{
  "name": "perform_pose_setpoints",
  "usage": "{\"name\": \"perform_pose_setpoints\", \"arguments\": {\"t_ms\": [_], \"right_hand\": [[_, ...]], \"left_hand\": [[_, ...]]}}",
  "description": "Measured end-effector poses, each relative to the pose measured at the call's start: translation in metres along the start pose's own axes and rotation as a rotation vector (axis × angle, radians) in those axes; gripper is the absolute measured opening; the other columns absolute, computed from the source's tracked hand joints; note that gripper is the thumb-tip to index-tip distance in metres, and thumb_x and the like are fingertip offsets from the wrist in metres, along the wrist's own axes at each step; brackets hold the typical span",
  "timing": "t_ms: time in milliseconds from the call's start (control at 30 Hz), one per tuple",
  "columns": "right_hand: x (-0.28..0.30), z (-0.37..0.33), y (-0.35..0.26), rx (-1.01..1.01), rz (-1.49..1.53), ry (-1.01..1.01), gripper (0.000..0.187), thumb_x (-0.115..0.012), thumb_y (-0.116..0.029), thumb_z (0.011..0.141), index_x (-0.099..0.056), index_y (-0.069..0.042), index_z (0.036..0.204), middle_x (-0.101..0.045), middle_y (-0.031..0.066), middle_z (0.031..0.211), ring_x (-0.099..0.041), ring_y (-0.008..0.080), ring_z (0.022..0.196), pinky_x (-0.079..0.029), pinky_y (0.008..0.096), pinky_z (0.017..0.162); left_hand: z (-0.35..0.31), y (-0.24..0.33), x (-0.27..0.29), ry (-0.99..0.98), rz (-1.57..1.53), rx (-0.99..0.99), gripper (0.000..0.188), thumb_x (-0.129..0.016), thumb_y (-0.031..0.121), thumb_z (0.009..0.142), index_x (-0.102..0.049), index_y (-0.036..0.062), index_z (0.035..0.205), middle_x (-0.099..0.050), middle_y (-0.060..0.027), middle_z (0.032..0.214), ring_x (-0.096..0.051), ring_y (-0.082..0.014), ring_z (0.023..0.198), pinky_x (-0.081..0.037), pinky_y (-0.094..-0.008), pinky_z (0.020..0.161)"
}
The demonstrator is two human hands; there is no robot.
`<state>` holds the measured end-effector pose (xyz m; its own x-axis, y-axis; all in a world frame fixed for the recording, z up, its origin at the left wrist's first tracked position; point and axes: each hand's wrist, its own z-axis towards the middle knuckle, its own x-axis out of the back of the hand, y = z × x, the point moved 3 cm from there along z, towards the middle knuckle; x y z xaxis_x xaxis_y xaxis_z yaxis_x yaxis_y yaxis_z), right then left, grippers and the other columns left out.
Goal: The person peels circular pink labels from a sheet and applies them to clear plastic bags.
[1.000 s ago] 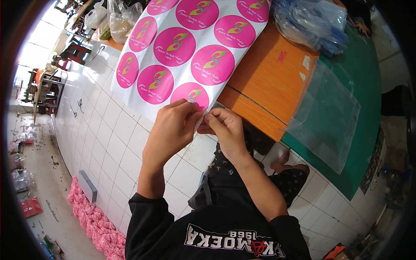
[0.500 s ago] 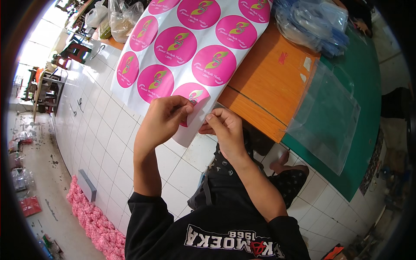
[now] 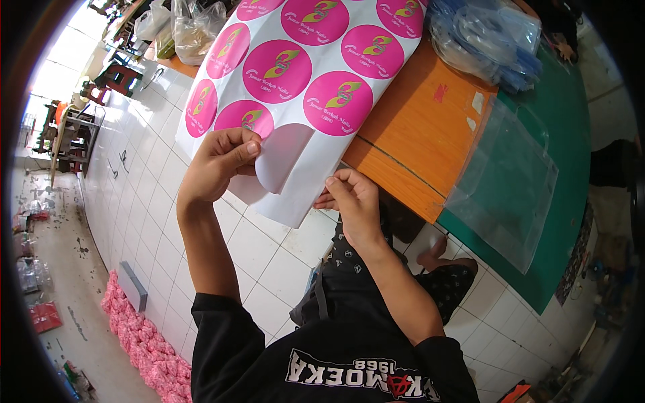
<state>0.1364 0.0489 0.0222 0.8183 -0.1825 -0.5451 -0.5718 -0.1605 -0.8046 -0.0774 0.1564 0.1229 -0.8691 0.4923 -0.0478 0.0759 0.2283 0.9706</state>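
Observation:
A long white backing sheet (image 3: pixel 299 193) with rows of round pink stickers (image 3: pixel 277 71) hangs over the orange table's near edge toward me. My left hand (image 3: pixel 225 161) pinches the edge of one round sticker (image 3: pixel 285 154), partly lifted and curled back so its pale underside shows. Its upper right part still seems to touch the sheet. The thumb and fingers of my right hand (image 3: pixel 349 201) are closed on the sheet's lower right edge, beside the bare strip where the sticker has come away.
The orange wooden table (image 3: pixel 410 121) adjoins a green surface (image 3: pixel 531 262) holding a clear plastic pouch (image 3: pixel 504 181). Clear plastic bags (image 3: pixel 487 37) are heaped at the back right. A pink bundle (image 3: pixel 144 336) and grey block (image 3: pixel 133 287) lie at the lower left.
My left hand has moved left, peeling the round sticker back so its pale underside now shows instead of its pink face. My right hand has stayed almost still at the sheet's edge.

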Motion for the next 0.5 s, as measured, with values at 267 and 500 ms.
{"name": "perform_pose_setpoints", "arguments": {"t_ms": [267, 500], "right_hand": [[0.002, 0.002, 0.004, -0.005, -0.004, 0.019, 0.013, -0.062, -0.010, 0.104, -0.064, 0.002, 0.100, -0.071, 0.0113, 0.090, -0.072, 0.0165, 0.074, -0.065, 0.0329, 0.074], [0.004, 0.005, 0.007, -0.002, -0.026, 0.038, 0.013, -0.061, -0.010, 0.104, -0.063, 0.002, 0.100, -0.071, 0.0109, 0.089, -0.072, 0.0165, 0.074, -0.065, 0.0317, 0.072]], "left_hand": [[-0.003, 0.006, 0.026, -0.019, -0.111, -0.037, 0.016, -0.068, 0.021, 0.104, -0.067, 0.0048, 0.104, -0.070, -0.0020, 0.093, -0.072, -0.0144, 0.083, -0.063, -0.0367, 0.079], [-0.017, 0.020, 0.042, 0.021, -0.090, -0.095, 0.018, -0.066, 0.021, 0.105, -0.065, 0.0032, 0.104, -0.071, -0.0043, 0.091, -0.073, -0.0147, 0.081, -0.065, -0.0368, 0.078]]}}
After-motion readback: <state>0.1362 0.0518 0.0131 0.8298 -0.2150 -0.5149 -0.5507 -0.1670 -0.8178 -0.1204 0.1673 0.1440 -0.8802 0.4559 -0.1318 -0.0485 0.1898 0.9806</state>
